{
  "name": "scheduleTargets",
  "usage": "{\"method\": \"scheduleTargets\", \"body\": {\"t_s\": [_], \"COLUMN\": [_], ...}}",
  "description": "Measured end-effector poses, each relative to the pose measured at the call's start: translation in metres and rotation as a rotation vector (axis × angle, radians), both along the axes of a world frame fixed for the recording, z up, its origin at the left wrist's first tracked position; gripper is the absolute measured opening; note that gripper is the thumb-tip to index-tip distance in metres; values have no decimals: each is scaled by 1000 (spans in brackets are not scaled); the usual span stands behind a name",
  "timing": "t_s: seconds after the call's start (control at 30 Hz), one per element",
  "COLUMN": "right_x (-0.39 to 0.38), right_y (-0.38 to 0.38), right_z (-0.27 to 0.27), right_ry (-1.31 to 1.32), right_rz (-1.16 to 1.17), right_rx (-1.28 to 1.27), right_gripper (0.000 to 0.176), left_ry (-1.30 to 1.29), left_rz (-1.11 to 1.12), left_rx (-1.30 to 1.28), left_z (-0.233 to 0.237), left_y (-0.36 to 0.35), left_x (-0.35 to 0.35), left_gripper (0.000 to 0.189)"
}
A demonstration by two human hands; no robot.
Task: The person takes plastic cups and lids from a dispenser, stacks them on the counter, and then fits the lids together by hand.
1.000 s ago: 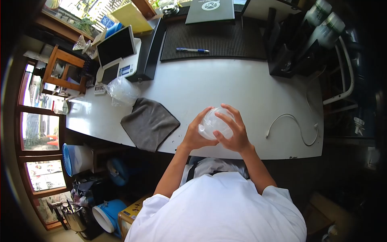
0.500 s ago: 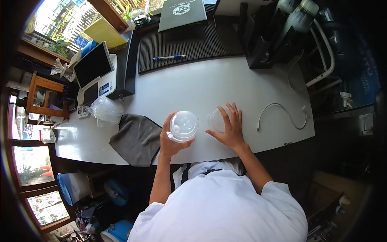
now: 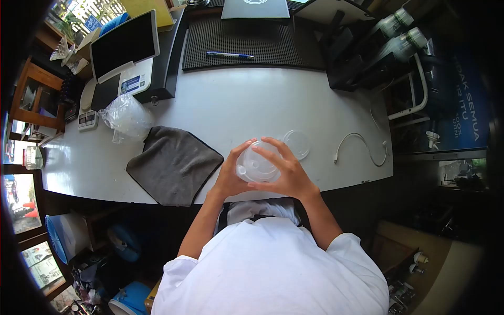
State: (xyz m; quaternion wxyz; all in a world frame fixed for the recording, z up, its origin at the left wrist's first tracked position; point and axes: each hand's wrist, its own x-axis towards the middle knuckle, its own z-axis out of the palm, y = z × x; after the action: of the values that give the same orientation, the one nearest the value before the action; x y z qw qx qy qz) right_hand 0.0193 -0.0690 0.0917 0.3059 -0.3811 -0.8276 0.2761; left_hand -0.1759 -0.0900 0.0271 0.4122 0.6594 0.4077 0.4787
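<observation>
Clear plastic cup lids [image 3: 255, 169], seemingly a small stack, sit between my two hands close to the counter's front edge. My left hand [image 3: 229, 176] is wrapped round their left side. From the right, my right hand [image 3: 294, 177] grips them, its fingers curved over the top and its thumb along the near side. Part of the lids is hidden by these fingers. One more clear lid [image 3: 297, 145] lies flat on the white counter [image 3: 252, 100], just beyond my right hand.
A grey cloth [image 3: 176, 163] lies to the left, with a clear plastic bag [image 3: 126, 118] behind it. A tablet register [image 3: 125, 47] stands back left. On the black mat [image 3: 236, 39] rests a blue pen [image 3: 230, 54]. A white cable [image 3: 362, 136] curls at the right.
My right hand has left the lid on the counter and moved left onto the lids in my left hand. That single lid now lies uncovered. The view has shifted.
</observation>
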Motion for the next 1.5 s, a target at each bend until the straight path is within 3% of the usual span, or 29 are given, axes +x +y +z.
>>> {"method": "scheduleTargets", "body": {"t_s": [0.17, 0.3, 0.43, 0.53, 1.13, 1.5], "right_x": [12, 32, 61, 66, 64, 55], "right_y": [9, 13, 21, 15, 15, 19], "right_z": [9, -7, -38, -49, -57, -63], "right_ry": [126, 367, -24, -113, -72, -142], "right_rz": [-112, -317, -490, -483, -423, -447], "right_rx": [-4, -179, -58, -16, -68, 79], "right_gripper": [68, 72, 85, 89, 88, 77], "left_ry": [-32, -26, -28, -27, -63, -27], "left_rz": [-4, -31, -54, -59, 56, 121], "left_rx": [-2, 24, 7, 9, -11, 20], "left_z": [4, 1, 1, 2, -2, -4], "left_y": [0, 1, 3, 3, -1, -2], "left_x": [-2, -3, -4, -6, 6, 11], "left_gripper": [111, 110, 110, 110, 111, 110]}}
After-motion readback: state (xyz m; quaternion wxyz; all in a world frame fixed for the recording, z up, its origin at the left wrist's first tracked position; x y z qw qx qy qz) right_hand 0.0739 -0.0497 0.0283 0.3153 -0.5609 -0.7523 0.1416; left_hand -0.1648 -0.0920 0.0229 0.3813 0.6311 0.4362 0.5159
